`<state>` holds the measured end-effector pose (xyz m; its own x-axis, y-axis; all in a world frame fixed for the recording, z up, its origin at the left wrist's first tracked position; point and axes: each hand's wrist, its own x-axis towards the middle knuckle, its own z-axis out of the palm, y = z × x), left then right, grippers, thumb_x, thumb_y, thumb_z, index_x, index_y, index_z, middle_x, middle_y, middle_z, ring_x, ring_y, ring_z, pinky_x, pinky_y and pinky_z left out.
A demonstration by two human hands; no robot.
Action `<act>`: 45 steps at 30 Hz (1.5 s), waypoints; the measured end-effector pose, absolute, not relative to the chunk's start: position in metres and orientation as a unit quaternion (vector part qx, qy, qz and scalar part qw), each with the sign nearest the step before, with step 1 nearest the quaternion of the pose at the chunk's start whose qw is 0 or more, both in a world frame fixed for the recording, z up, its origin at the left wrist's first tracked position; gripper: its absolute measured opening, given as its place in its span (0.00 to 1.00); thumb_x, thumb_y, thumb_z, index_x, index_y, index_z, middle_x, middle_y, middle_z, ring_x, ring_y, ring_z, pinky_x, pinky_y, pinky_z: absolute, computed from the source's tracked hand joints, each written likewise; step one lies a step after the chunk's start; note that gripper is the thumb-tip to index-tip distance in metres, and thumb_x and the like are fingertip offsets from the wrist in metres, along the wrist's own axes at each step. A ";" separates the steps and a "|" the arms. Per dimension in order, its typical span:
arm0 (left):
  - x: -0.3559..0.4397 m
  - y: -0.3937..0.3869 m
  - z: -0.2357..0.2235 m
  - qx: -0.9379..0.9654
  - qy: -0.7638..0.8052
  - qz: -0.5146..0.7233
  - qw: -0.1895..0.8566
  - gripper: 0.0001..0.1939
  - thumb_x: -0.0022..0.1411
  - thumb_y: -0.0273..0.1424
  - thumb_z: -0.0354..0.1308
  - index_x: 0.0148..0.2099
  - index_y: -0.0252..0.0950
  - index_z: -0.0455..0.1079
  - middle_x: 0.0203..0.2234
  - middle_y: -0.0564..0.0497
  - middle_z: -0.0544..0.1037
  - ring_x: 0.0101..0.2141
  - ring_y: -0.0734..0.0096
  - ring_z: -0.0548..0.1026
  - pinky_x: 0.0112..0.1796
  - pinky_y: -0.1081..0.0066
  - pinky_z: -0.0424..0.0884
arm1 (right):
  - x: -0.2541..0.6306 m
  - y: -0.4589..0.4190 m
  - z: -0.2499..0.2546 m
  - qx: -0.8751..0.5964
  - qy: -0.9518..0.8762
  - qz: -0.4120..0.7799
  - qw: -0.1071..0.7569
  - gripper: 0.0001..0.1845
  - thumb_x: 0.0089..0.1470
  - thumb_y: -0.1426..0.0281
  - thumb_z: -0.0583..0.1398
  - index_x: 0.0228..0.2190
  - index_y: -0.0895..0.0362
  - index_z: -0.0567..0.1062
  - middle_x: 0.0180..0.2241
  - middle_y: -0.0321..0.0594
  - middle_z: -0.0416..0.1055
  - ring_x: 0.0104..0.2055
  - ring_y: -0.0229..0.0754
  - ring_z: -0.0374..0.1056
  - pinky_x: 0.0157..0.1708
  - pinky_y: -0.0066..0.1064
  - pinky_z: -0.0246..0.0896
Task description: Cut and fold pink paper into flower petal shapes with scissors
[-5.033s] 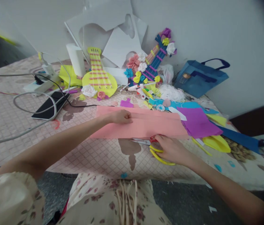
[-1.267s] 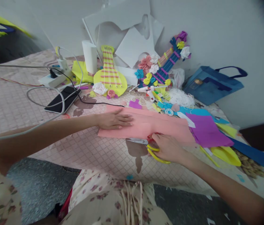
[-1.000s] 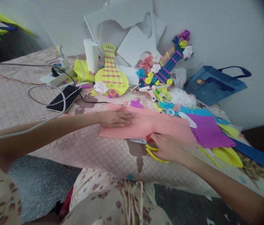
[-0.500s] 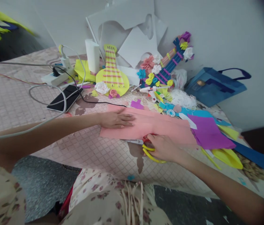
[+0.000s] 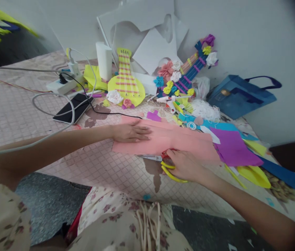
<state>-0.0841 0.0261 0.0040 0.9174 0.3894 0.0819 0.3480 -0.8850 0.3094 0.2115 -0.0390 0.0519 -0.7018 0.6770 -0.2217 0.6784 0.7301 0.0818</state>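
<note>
A long sheet of pink paper (image 5: 189, 140) lies flat across the front of the table. My left hand (image 5: 131, 133) rests palm down on its left part, fingers stretched out. At the sheet's near edge my right hand (image 5: 184, 163) grips a pair of scissors (image 5: 173, 174) with yellow and red handles. Their blades point left along that edge, partly under the paper. Just right of the pink sheet is a purple piece of paper (image 5: 237, 146).
Behind stand a yellow paper guitar (image 5: 126, 83) and a blue one (image 5: 189, 78) with paper flowers. A glue gun (image 5: 171, 103), white string (image 5: 205, 111) and paper scraps lie between. A phone (image 5: 74, 108), cables and a power strip (image 5: 61, 85) are left; a blue bag (image 5: 241, 96) stands right.
My right hand and the scissors have shifted slightly to the right, and a bit more blade shows below the paper's edge. My left hand stays in place on the sheet.
</note>
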 end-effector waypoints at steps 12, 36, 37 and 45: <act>-0.084 0.025 0.004 0.965 0.189 0.081 0.161 0.25 0.68 0.37 0.38 0.65 0.46 0.47 0.64 0.54 0.49 0.63 0.69 0.45 0.60 0.60 0.31 | 0.195 -0.038 0.053 0.364 0.924 -0.012 0.118 0.24 0.50 0.51 0.56 0.38 0.59 0.68 0.34 0.47 0.75 0.35 0.50 0.72 0.29 0.32 0.56; -0.085 0.026 0.003 0.957 0.183 0.120 0.192 0.25 0.66 0.37 0.42 0.64 0.53 0.48 0.63 0.57 0.51 0.62 0.66 0.48 0.60 0.60 0.27 | 0.190 -0.042 0.051 0.369 0.922 0.005 0.115 0.19 0.54 0.56 0.53 0.37 0.59 0.68 0.33 0.47 0.75 0.34 0.48 0.71 0.27 0.31 0.54; -0.085 0.027 0.002 0.958 0.181 0.118 0.187 0.25 0.66 0.37 0.41 0.64 0.52 0.48 0.63 0.56 0.51 0.62 0.65 0.48 0.60 0.59 0.27 | 0.190 -0.042 0.051 0.371 0.921 0.004 0.116 0.19 0.54 0.56 0.52 0.37 0.59 0.67 0.33 0.47 0.75 0.33 0.48 0.71 0.27 0.31 0.54; -0.084 0.027 0.003 0.968 0.189 0.067 0.148 0.25 0.68 0.37 0.37 0.66 0.47 0.45 0.65 0.54 0.45 0.63 0.67 0.43 0.58 0.57 0.20 | 0.179 -0.041 0.047 0.364 0.925 -0.003 0.108 0.21 0.54 0.54 0.52 0.38 0.59 0.67 0.33 0.45 0.75 0.34 0.48 0.71 0.26 0.31 0.54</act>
